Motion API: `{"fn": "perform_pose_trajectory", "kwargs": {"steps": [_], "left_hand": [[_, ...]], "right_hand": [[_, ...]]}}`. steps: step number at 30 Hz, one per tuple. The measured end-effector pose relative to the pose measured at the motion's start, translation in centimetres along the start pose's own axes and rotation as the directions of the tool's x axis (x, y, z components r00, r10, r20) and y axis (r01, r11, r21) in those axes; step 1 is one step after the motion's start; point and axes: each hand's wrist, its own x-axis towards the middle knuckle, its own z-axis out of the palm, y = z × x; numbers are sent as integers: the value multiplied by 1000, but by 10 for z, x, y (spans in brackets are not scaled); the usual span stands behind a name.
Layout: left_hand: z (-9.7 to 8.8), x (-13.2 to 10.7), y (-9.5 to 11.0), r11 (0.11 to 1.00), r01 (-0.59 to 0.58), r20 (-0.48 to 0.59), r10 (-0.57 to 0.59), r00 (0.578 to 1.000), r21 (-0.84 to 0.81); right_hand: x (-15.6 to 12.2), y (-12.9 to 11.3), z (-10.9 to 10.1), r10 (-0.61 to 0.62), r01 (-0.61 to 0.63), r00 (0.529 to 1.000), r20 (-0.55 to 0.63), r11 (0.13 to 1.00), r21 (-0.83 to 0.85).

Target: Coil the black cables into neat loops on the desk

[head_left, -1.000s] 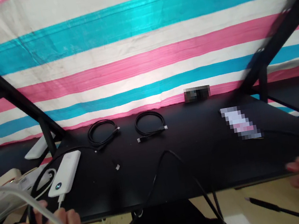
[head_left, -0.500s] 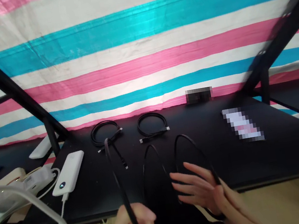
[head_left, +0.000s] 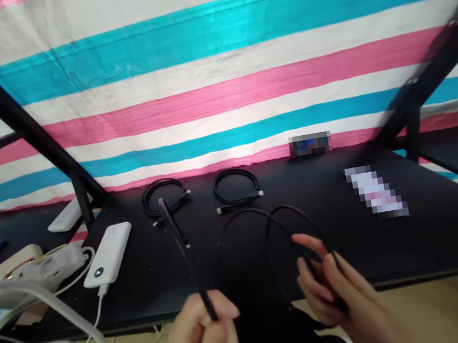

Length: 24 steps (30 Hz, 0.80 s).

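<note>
A long black cable (head_left: 241,219) loops up in front of me above the near edge of the black table (head_left: 420,239). My left hand (head_left: 202,340) is closed on one stretch of it, and the cable's end with its plug (head_left: 184,241) sticks up from that fist. My right hand (head_left: 335,294) has its fingers curled round the cable's loops. Two coiled black cables, one at the left (head_left: 163,197) and one at the right (head_left: 235,188), lie at the back of the table.
A white power bank (head_left: 108,253) lies at the table's left with a white lead. A white power strip (head_left: 31,275) and white cords sit further left. A pixelated flat object (head_left: 375,192) lies at the right. Black frame bars slant on both sides before a striped cloth.
My left hand came from the far left to the middle with the cable. My right hand came in from the right and closed its fingers round the loops.
</note>
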Motion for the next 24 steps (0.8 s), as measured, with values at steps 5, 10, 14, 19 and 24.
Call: {"fn": "perform_pose_trajectory", "kwargs": {"steps": [5, 10, 14, 19, 24], "left_hand": [[-1, 0, -2, 985, -152, -187, 135, 973, -78], [-6, 7, 5, 944, -326, -274, 299, 914, -57], [-11, 15, 14, 902, -424, -149, 431, 890, 82], [12, 26, 22, 665, -502, 343, 367, 865, 554], [30, 40, 29, 613, -540, 515, 240, 823, 577]], "right_hand": [[1, -16, -12, -22, 12, 975, -219, 999, -50], [1, -24, -28, -163, 154, 926, -340, 987, -52], [3, -33, -41, -297, 294, 905, -304, 954, -57], [-2, -27, -31, -373, 356, 928, 29, 856, -375], [-10, -18, 4, -274, 252, 959, 66, 726, -640]]}}
